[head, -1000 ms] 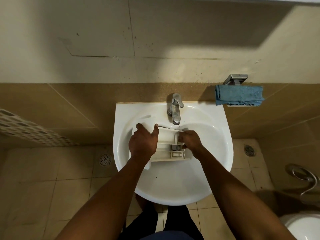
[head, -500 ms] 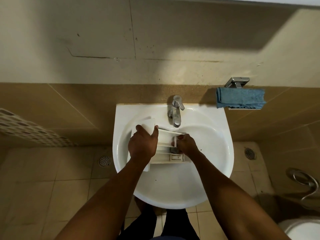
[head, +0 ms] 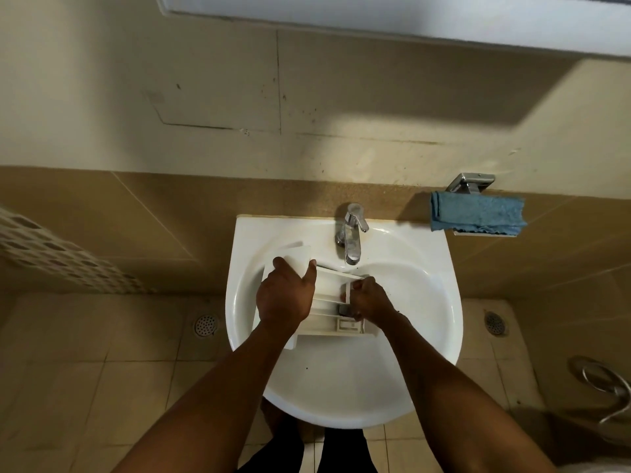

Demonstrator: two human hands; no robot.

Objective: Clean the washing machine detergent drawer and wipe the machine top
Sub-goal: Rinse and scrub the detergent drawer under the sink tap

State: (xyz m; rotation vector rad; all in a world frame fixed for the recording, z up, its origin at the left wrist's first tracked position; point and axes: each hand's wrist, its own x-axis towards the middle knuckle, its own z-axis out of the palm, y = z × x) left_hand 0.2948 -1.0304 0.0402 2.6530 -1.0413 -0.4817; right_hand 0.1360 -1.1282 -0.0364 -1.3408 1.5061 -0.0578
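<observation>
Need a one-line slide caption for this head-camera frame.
Over a white sink, the left hand grips the detergent drawer while the right hand pinches a white insert in it.

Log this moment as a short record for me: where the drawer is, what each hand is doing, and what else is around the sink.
place: bathroom, at a white sink
detergent drawer: held over the basin, just below the tap
left hand: grips the drawer's left end
right hand: fingers curled on a part at the drawer's right end
blue cloth: draped on a wall holder to the right of the sink
water: cannot tell if running
</observation>
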